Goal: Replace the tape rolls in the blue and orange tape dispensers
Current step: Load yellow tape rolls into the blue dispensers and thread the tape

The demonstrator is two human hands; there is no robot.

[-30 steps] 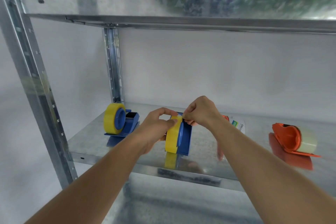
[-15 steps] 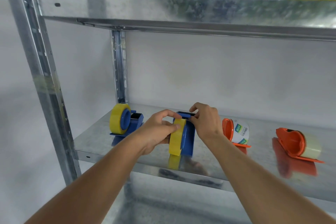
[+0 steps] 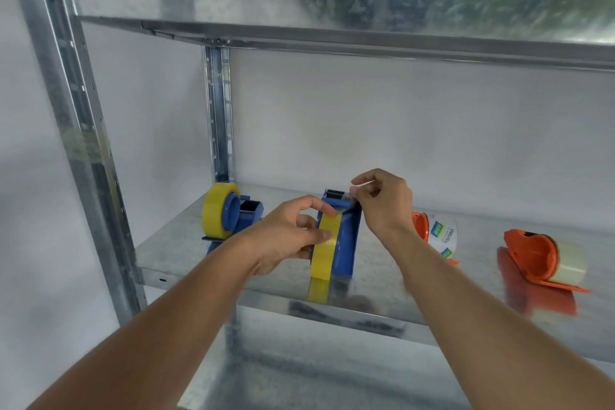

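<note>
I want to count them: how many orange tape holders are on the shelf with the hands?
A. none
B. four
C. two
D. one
C: two orange dispensers lie right of the hands on the lower shelf, one beside the right hand with a labelled roll, one farther right.

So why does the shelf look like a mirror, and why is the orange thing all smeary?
Head view: the shiny metal shelf mirrors what stands on it, so yellow shows under the yellow tape roll and orange under the far-right orange dispenser. Head view: that dispenser's edges look smeared, probably from camera motion, and the wide lens bends the upright post.
</note>
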